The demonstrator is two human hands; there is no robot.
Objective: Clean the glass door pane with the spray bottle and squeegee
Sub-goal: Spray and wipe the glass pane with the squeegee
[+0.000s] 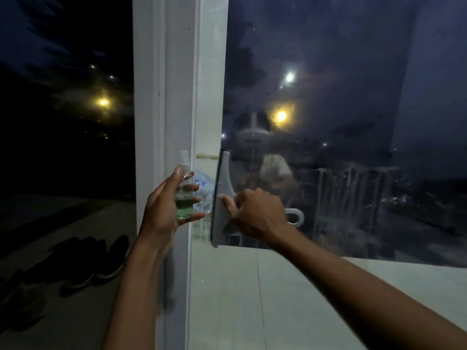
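left hand (161, 205) grips a small clear plastic spray bottle (184, 192), fingers and thumb curled round its cylinder body, held upright in front of the white door frame (161, 97). bottle has a pale translucent cap on top and green liquid filling roughly the lower part. right hand (255, 213) grips the squeegee (222, 195), fingers wrapped over the handle, thumb lying on the flared grey-white plastic body. squeegee blade edge stands near vertical, a thin dark rubber strip along its left side, set at the left edge of the glass door pane (341, 97), looks like touching the glass. a white loop at the handle end (294, 217) sticks out just right of the right hand.

pane is dark and glossy, smeared with hazy streaks and drip marks low on the right, reflecting a person with a head-worn camera plus round lights. a small bluish-white patch shows at the pane edge between bottle and squeegee, too blurred to tell what it is. below the pane is a smooth pale panel (252, 286) with a thin vertical seam. frame is matte white, flat profile with shallow ridges.

left of the frame it is open night, yellow and white lights far off, blurred. dark shoes (96, 258) lie on the floor (63, 218) at lower left, low-cut with lighter soles, number unclear.
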